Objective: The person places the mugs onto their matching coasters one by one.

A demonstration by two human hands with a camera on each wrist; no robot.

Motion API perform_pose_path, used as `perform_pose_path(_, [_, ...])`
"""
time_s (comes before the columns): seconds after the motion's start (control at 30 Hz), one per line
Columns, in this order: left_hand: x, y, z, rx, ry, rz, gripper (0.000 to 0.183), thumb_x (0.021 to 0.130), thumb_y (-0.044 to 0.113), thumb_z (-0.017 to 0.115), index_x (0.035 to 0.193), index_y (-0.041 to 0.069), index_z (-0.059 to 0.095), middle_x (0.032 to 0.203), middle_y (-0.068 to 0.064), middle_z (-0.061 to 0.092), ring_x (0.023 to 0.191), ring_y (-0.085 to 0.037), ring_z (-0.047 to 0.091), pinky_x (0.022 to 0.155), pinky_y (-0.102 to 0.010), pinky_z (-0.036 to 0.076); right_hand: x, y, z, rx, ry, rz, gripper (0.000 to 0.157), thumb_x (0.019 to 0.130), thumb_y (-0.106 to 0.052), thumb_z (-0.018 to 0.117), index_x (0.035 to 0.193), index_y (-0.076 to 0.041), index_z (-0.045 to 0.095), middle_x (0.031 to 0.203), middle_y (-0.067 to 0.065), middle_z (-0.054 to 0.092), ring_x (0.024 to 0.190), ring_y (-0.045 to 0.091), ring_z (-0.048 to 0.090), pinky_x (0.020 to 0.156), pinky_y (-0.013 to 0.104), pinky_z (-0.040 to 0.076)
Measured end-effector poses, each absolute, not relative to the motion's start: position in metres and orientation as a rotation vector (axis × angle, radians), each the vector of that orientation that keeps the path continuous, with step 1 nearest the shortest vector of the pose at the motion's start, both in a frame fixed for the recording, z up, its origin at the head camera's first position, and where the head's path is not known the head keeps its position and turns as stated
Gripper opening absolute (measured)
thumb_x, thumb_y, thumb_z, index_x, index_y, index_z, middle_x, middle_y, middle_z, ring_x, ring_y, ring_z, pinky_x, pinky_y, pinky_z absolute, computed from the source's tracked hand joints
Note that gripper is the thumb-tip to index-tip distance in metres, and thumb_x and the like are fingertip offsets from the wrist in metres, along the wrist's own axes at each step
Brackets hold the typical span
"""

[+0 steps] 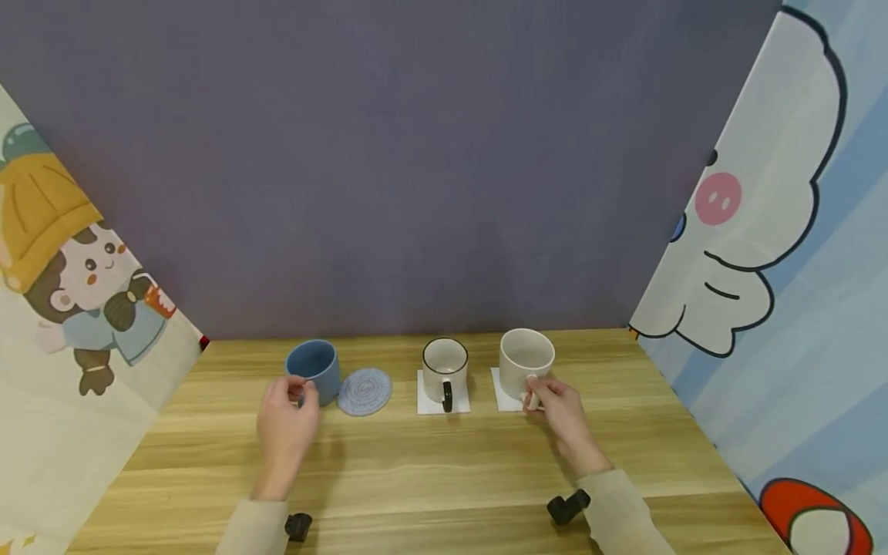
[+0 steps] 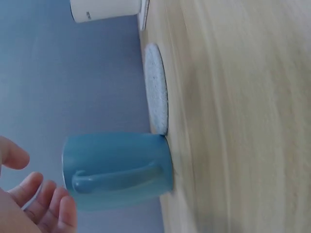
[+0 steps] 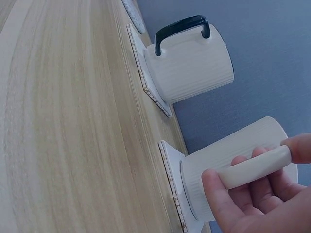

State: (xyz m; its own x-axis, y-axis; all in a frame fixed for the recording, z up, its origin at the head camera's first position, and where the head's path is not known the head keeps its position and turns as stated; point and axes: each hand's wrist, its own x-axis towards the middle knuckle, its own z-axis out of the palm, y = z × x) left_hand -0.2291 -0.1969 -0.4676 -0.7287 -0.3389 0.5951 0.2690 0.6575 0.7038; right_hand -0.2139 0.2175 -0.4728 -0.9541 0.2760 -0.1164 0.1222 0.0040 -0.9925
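Three mugs stand in a row on the wood-grained tabletop [image 1: 416, 478], low in the head view: a blue mug [image 1: 324, 381] left of centre, a black-rimmed mug [image 1: 437, 378] near the middle and a plain white mug [image 1: 520, 374] to the right. The right hand [image 1: 565, 412] grips the plain white mug by its white handle [image 3: 257, 167], fingers curled through it; that mug rests on a square coaster at lower right in the right wrist view. The left hand [image 1: 287, 420] is at the blue mug's near side, its fingers loosely bent and the thumb apart from them at lower left in the left wrist view, holding nothing; whether a fingertip touches the mug I cannot tell. A round grey coaster [image 1: 364, 391] lies just beside the blue mug. The black-rimmed mug sits on another square coaster, its black handle [image 1: 447, 397] pointing down the frame.
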Motion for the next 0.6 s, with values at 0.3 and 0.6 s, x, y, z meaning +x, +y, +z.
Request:
perform_pose_path(0.3, [-0.230,-0.209,-0.472,0.252,-2.307,-1.221,0.021,0.096,0.017,0.067,0.100,-0.003,0.066,0.092,-0.018,0.067,0.083,-0.030,0.062,0.072,-0.033,0.045,-0.215,0.217,-0.474,-0.418,-2.134,2.098,0.032,0.104,-0.020,0.060,0.102,0.012,0.062,0.079,0.006,0.064,0.075,0.018,0.064,0.074,0.034,0.060])
perform_pose_path(0.6, [-0.235,-0.220,-0.479,0.406,-2.419,-1.493,0.042,0.101,0.038,0.060,0.109,-0.003,0.064,0.098,-0.018,0.066,0.078,-0.021,0.061,0.064,-0.029,0.049,-0.215,0.216,-0.473,-0.409,-2.121,2.100,0.031,0.104,-0.021,0.059,0.099,0.010,0.063,0.078,0.006,0.064,0.075,0.018,0.064,0.073,0.034,0.060])
